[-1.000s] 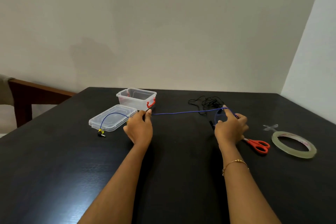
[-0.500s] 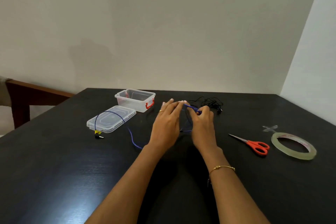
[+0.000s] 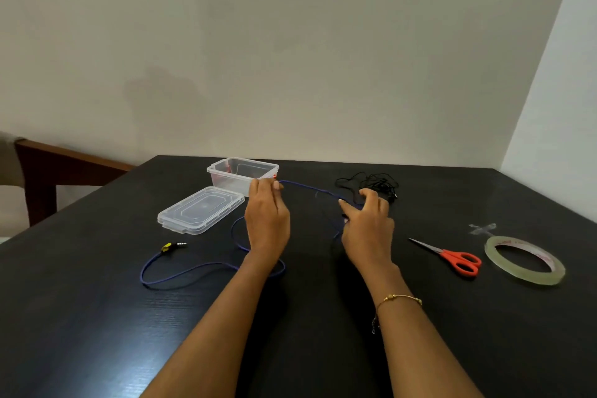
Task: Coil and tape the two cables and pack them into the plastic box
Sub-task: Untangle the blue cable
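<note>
A thin blue cable (image 3: pixel 181 274) with a yellow-black plug runs across the dark table (image 3: pixel 97 333) to both hands. My left hand (image 3: pixel 266 220) pinches it near the clear plastic box (image 3: pixel 240 175), and a stretch of it spans to my right hand (image 3: pixel 366 226), which grips loops of the same cable. The rest trails in a curve on the table at the left. A tangled black cable (image 3: pixel 371 183) lies just behind my right hand. The box stands without its lid (image 3: pixel 200 209), which lies in front of it.
Orange-handled scissors (image 3: pixel 452 257) lie to the right of my right hand. A roll of clear tape (image 3: pixel 525 260) sits further right, with small tape pieces (image 3: pixel 483 228) stuck on the table behind it. A wooden chair (image 3: pixel 48 171) stands off the table's left edge.
My hands were together half a second ago; my left hand has now moved left, drawing a new length of blue cable. The plug end slid off the lid onto the table.
</note>
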Available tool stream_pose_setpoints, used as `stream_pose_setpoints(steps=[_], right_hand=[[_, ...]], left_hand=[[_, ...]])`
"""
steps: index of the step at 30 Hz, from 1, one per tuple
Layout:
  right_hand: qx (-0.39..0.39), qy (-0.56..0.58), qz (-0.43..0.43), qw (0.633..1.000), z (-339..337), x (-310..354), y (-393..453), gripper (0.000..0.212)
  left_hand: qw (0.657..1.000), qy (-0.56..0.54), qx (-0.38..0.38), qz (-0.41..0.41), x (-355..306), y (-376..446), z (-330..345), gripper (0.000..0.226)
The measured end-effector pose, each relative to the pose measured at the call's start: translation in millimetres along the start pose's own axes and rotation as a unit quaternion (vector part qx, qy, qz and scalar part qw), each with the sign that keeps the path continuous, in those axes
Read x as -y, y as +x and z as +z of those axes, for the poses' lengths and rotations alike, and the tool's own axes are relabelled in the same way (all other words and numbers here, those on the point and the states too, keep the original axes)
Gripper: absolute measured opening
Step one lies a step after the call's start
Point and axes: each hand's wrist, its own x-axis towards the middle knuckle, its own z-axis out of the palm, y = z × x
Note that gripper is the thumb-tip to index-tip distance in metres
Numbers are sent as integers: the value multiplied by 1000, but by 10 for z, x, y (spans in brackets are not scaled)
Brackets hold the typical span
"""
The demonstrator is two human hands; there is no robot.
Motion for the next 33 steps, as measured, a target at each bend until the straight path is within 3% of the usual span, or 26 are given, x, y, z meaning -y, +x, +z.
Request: stream_pose_setpoints(steps=[4,7,10,13,17,20,23,25,28,33], right_hand=[[54,-2,93,994,-62,-68,13,53],[58,147,162,974,-20,-92,92,35],[-3,305,246,920,15,-92,152,25],[-69,262,266,925,11,-197,139,22],[-30,296,321,899,3,-253,154,37],[-15,201,292,935,-4,-194,137,22],[-18,57,206,977,-36,-172,65,21],[-38,73,114,990,-28,-144,74,25],[20,145,12,989,47,-34,92,30],[129,172,23,976,130,-47,100,35]], left_hand=[[994,-45,-46,-85,-1,51,-19,28],[991,-60,-59,-104,2,35,-1,29],[983,-82,-87,-137,11,54,-7,27],[962,-122,-134,-202,83,159,-70,24],[962,-101,-131,-218,198,177,-85,26],[966,-93,-103,-218,207,142,-41,22],[970,-85,-73,-218,233,133,-8,23],[973,-78,-56,-212,249,118,8,23],[977,-65,-42,-199,241,102,25,23],[981,-38,-36,-185,236,93,34,23]])
